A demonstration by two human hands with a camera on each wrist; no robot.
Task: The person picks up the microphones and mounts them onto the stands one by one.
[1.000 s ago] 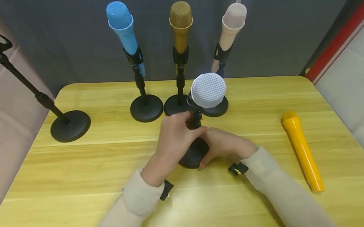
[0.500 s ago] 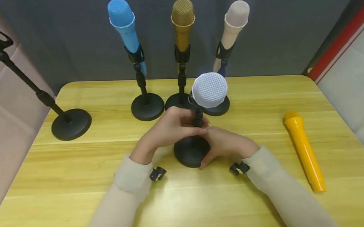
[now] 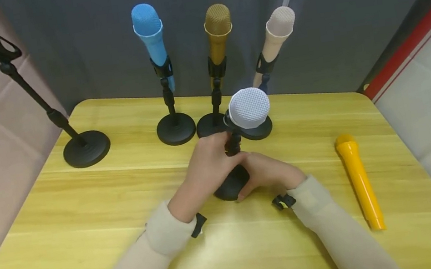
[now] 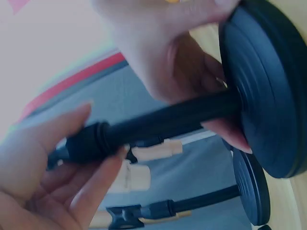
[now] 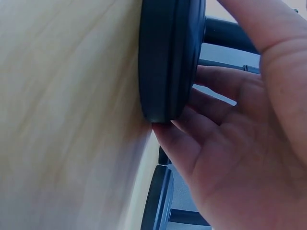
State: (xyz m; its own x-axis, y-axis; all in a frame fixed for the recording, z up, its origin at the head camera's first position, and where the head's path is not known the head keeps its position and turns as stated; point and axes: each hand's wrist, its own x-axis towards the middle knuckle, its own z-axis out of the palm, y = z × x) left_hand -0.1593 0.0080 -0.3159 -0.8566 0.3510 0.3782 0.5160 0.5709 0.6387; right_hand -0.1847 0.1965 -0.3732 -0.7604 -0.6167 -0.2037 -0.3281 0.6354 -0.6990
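A white-headed microphone (image 3: 250, 107) sits on a black desk stand whose round base (image 3: 231, 183) is near the middle of the table. My left hand (image 3: 205, 166) pinches the stand's pole collar (image 4: 86, 143) between thumb and fingers, just below the microphone. Lower down, my right hand (image 3: 266, 171) grips the base from the right, thumb at its near edge and fingers round its far side. The right wrist view shows those fingers (image 5: 192, 129) against the base's rim, close over the wood. From the head view, the left hand covers much of the pole.
Behind stand a blue microphone (image 3: 154, 42), a gold microphone (image 3: 218, 33) and a beige microphone (image 3: 277, 34) on black stands, before a dark grey panel (image 3: 95, 45). A bare stand (image 3: 87, 149) is at left. An orange microphone (image 3: 360, 183) lies on the table at right.
Half a second ago my left wrist swung out to the left; it has now turned back in, the hand still at the collar. My right hand keeps its place on the base.
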